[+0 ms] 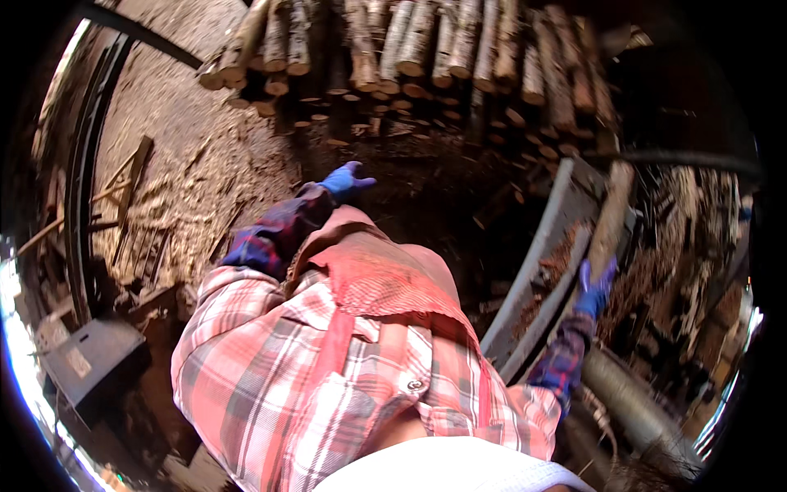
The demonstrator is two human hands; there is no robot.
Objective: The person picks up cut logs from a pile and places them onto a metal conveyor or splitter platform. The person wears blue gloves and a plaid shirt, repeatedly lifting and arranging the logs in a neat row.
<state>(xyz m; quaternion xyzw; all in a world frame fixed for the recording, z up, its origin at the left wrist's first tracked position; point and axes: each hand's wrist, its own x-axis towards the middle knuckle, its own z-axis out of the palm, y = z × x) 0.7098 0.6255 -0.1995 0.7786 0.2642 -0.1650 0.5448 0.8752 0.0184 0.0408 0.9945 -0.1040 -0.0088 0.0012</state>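
My right hand (597, 287), in a blue-purple glove, is on a bark-covered log (613, 205) at the right, with thumb and fingers on either side of it. The log lies lengthwise beside a grey metal trough (537, 262) with brown bark scraps in it. Out in front of my body, my left hand (348, 182) is in a blue glove, its fingers apart and nothing in them. It hangs over dark ground, short of a stack of cut logs (418, 45). A red apron (385, 279) covers my front.
Wood shavings (188, 139) cover the ground at the far left. A dark metal post (82, 180) and a dark box (94, 361) stand on the left. To the right are a heap of bark strips (684, 238), a dark horizontal bar (680, 161) and a thick pipe-like cylinder (635, 402).
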